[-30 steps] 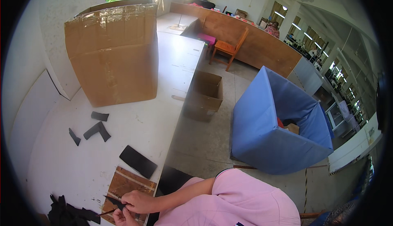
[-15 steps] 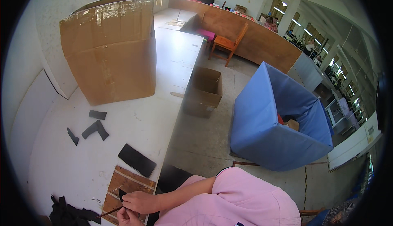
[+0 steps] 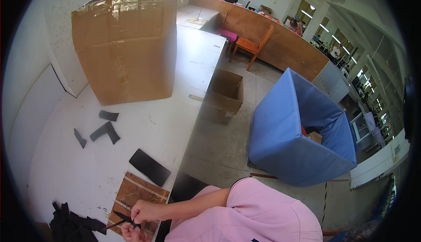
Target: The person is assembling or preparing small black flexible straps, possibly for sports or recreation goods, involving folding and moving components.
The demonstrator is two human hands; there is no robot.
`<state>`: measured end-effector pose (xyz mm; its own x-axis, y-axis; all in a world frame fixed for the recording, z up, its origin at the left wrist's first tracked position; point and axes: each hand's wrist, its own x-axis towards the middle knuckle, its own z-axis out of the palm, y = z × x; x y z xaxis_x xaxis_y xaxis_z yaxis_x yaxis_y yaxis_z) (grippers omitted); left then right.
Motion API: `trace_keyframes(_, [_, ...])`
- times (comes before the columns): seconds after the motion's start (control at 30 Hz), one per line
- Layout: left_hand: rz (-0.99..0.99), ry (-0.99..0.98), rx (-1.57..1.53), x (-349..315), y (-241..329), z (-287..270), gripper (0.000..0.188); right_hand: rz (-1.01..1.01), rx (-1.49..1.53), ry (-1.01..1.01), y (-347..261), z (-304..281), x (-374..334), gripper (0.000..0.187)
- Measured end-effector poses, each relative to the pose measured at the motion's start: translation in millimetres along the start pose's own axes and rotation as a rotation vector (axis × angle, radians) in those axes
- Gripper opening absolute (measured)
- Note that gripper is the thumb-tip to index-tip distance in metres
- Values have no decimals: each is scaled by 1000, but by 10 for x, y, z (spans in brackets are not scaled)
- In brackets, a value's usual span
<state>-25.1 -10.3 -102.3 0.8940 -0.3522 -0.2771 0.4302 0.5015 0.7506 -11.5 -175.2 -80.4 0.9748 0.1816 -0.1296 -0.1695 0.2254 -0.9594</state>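
My right hand [image 3: 145,211] is closed, its fingertips pinching a small black piece of material [image 3: 121,216]. Just below it, my left hand [image 3: 130,232] is closed too, with fingers at the lower part of that piece. A thin brown stick [image 3: 115,225] juts out to the left from between the hands; which hand grips it I cannot tell. Both hands work over a worn brown board [image 3: 142,188] with pale stripes. Beyond the board lies a dark rectangular slab [image 3: 150,167]. A heap of black pieces [image 3: 70,226] rests left of my hands.
Several dark grey curved pieces [image 3: 106,131] lie on the white table [image 3: 144,128]. A tall cardboard box [image 3: 125,49] stands at its far side. Past the table's right edge are a smaller open carton [image 3: 226,95], a blue cloth-sided bin [image 3: 276,128] and an orange chair [image 3: 251,46].
The black piece between my hands has turned and now points left. My right hand has shifted slightly. The whole view has tilted a little, moving the box and table in the picture.
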Motion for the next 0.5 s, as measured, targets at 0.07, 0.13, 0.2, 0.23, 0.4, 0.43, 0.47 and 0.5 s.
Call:
trace_keyframes(0.07, [32, 248, 83, -91, 9, 114, 20, 347, 275, -157, -49, 59, -55, 12])
trace_keyframes(0.13, [286, 344, 219, -91, 38, 207, 9, 534, 630, -198, -123, 174, -127, 9])
trace_keyframes(0.2, [597, 548, 604, 16, 26, 443, 11, 489, 696, -171, -178, 117, -108, 12])
trace_keyframes(0.23, [564, 578, 533, 5, 52, 589, 13, 466, 532, -170, -254, 108, -110, 13])
trace_keyframes(0.4, [176, 347, -9, -141, 324, 656, 17, 319, 159, -90, -332, 32, -56, 15])
trace_keyframes(0.43, [122, 236, -109, -188, 366, 632, 16, 359, 214, -80, -350, 62, -62, 15])
trace_keyframes(0.47, [76, 110, -215, -209, 382, 627, 16, 396, 257, -61, -375, 71, -63, 16])
trace_keyframes(0.5, [18, 77, -267, -281, 434, 710, 24, 443, 344, -152, -366, 69, -71, 14])
